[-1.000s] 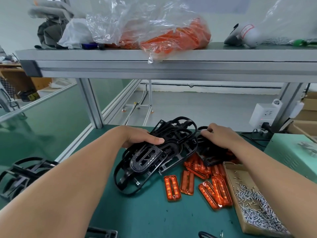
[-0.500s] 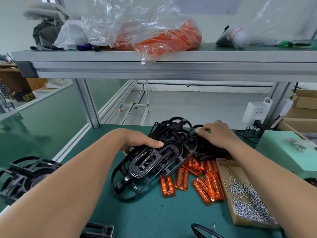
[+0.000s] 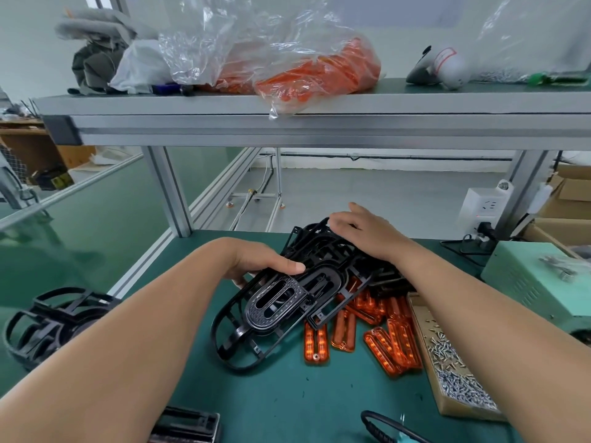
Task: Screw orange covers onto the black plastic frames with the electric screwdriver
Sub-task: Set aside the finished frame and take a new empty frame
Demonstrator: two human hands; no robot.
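Black plastic frame (image 3: 275,302): on the green table (image 3: 287,398) in front of the person, overlapping the near side of the frame pile (image 3: 332,251).
Long axis: diagonal, from near-left to far-right; the rounded near end is down at the table mat and the far end is lifted against the pile.
Centre plate: an oval, slotted plate faces upward, with its slots along the same diagonal.
Left hand (image 3: 256,260): grips the frame's far-left rim, with the thumb flat on top and the fingers curled underneath.
Right hand (image 3: 367,233): palm down on the frame pile with its fingers bent over the topmost rim; whether it grasps anything cannot be told.
Orange covers (image 3: 315,343): a loose heap lying flat just right of the held frame and partly beneath it; most have their long axes running near to far.
Screw tray (image 3: 460,412): a cardboard tray of small silver screws, just beside the covers on their right.
Shelf (image 3: 319,105): overhead, carrying a clear bag (image 3: 319,68) of orange parts.
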